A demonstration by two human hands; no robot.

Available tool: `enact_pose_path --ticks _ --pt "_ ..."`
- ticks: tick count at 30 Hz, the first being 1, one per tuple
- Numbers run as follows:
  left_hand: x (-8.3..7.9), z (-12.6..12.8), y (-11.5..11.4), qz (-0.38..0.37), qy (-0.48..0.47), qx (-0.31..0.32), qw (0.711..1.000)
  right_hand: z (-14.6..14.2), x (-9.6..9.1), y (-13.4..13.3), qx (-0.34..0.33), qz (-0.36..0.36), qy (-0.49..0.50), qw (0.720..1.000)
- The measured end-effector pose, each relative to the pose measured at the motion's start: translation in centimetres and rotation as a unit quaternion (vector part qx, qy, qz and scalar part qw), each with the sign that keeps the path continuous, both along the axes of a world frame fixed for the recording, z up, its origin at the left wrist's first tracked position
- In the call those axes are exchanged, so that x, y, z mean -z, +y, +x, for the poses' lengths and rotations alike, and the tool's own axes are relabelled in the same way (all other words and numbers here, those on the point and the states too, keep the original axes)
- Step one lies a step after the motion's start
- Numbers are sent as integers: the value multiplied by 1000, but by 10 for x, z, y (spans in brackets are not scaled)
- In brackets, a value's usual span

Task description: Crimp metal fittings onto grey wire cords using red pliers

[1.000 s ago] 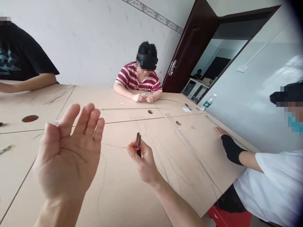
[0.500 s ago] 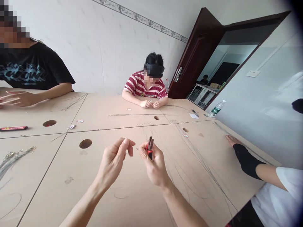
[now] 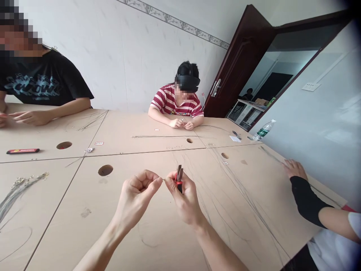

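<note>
My right hand (image 3: pixel 183 199) is closed round a small pair of pliers (image 3: pixel 179 177) with red handles, the dark jaws pointing up. My left hand (image 3: pixel 138 197) is raised beside it, thumb and forefinger pinched on a thin wire (image 3: pixel 163 180) that runs across to my right hand's fingertips. Both hands hover over the light brown table (image 3: pixel 158 229). More thin wires (image 3: pixel 239 195) lie loose on the board to the right.
Round cable holes (image 3: pixel 105 170) pierce the table. A bundle of wires (image 3: pixel 17 188) lies at the left, with a red and black bar (image 3: pixel 23 151) beyond it. Three other people sit around the table: left, far side, right. A water bottle (image 3: pixel 263 130) stands by the open door.
My left hand dropped from an open palm held close to the camera and pinched the wire beside my right hand. The view shifted left, and the person on the right drew the gloved arm back.
</note>
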State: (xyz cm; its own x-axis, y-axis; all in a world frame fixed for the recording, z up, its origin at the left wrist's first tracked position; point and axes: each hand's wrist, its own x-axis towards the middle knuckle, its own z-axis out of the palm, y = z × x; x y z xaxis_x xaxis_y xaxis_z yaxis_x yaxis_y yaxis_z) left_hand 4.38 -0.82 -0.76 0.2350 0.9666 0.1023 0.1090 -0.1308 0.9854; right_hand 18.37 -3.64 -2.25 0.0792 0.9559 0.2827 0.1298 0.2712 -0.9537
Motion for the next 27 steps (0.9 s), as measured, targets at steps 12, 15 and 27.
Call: enact_pose_path --ticks 12,15,27 --pt "2 -4 -1 -24 -1 -18 1000 0 7 -5 29 16 -35 999" --pt "-1 -5 -2 -34 2 -24 999 3 6 -7 50 44 -85 994" --pt "5 -11 0 -43 14 51 998 8 -2 -3 16 63 -168 984"
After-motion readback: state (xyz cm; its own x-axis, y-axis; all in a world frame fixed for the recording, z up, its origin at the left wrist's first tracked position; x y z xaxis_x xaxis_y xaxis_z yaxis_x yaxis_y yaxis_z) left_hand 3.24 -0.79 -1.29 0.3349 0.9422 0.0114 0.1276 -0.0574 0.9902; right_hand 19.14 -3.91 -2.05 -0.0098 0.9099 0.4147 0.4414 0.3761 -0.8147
